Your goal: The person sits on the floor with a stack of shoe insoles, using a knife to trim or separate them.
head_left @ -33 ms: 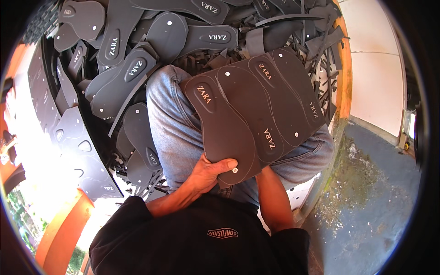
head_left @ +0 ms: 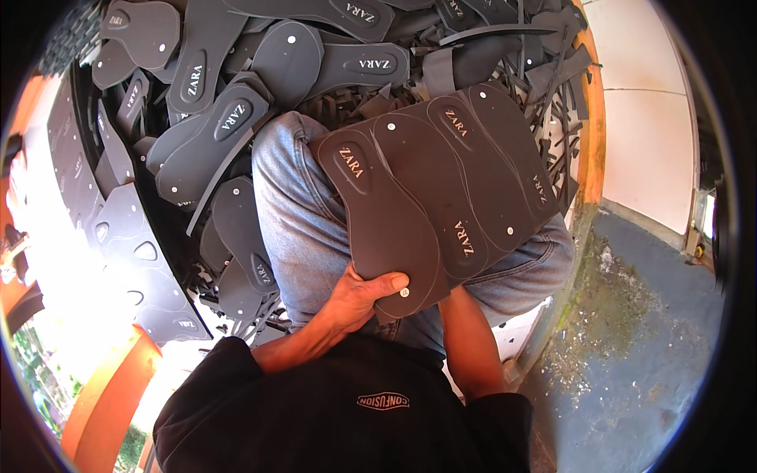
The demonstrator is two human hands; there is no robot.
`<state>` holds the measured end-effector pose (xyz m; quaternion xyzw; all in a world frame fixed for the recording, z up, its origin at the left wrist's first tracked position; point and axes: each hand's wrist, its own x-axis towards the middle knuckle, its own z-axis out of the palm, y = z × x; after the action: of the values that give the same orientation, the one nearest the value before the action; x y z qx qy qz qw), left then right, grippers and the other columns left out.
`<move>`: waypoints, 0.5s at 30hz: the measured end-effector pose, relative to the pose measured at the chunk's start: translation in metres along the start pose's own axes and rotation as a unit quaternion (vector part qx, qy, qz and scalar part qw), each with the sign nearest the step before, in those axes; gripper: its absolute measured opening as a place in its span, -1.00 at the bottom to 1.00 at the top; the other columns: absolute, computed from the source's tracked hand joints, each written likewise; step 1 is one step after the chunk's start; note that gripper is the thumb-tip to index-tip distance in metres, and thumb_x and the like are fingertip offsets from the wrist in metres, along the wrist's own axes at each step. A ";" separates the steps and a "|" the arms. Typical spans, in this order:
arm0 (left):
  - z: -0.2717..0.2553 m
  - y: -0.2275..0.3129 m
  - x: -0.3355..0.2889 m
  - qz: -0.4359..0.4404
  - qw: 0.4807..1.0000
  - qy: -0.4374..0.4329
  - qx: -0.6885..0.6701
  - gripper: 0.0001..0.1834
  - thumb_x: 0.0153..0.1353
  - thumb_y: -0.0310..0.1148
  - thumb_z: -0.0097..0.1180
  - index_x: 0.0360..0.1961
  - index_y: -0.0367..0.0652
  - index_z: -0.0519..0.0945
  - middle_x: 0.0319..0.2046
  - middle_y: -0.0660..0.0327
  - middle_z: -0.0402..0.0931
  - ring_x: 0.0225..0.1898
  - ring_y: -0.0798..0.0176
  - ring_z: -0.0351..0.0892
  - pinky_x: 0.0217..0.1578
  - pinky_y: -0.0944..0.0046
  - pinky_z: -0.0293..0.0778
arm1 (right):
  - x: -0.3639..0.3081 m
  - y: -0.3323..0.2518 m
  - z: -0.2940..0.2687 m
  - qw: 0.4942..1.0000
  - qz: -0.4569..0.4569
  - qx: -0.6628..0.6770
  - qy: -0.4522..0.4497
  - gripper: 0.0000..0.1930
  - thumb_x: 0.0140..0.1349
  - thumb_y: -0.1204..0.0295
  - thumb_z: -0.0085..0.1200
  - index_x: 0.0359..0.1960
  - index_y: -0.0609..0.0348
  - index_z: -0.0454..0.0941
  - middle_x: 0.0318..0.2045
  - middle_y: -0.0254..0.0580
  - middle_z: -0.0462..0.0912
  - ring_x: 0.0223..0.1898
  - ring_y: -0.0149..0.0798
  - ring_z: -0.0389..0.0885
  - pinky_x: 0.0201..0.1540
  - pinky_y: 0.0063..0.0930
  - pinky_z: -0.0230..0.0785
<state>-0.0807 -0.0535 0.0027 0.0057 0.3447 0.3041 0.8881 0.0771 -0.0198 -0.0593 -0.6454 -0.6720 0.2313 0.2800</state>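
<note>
left hand [head_left: 359,293] has its thumb pressed flat on top of a dark sheet [head_left: 481,165], right at the bottom of the sole shape [head_left: 386,225] nearest it. the other left fingers go underneath, so yeah, it's pinched in there. thumb tip is right by a small white dot [head_left: 404,293]. right hand [head_left: 455,300] slips under the sheet just to the right of those left fingers, so i can't tell if its own fingers are wide or closed.

the sheet spreads up and to the right from the left fingers, lying over the jeans [head_left: 288,197], with more sole outlines and gold lettering on it. straight up past the sheet from the fingers there's a messy pile of loose soles [head_left: 288,67], and skinny offcuts [head_left: 561,130] sit beyond its far right corner. well left of the fingers is a bigger printed sheet [head_left: 130,236], half washed out by glare. blue-grey floor [head_left: 658,339] off to their right.
</note>
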 end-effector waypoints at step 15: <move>0.005 0.014 -0.013 -0.017 1.000 0.017 0.018 -0.69 0.06 -0.53 0.22 -0.12 -0.24 0.55 -0.23 0.21 0.58 -0.20 0.31 0.58 -0.17 0.32 0.52 | 0.060 -0.037 0.009 0.979 0.177 0.100 0.026 -0.69 0.20 0.19 0.08 -0.20 0.18 0.54 -0.32 -0.19 0.61 -0.31 -0.29 0.58 -0.26 -0.42 0.44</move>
<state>-0.0925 -0.0485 0.0169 0.0109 0.3655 0.2828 0.8867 0.0428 0.0386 -0.0365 -0.7286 -0.5127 0.3271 0.3151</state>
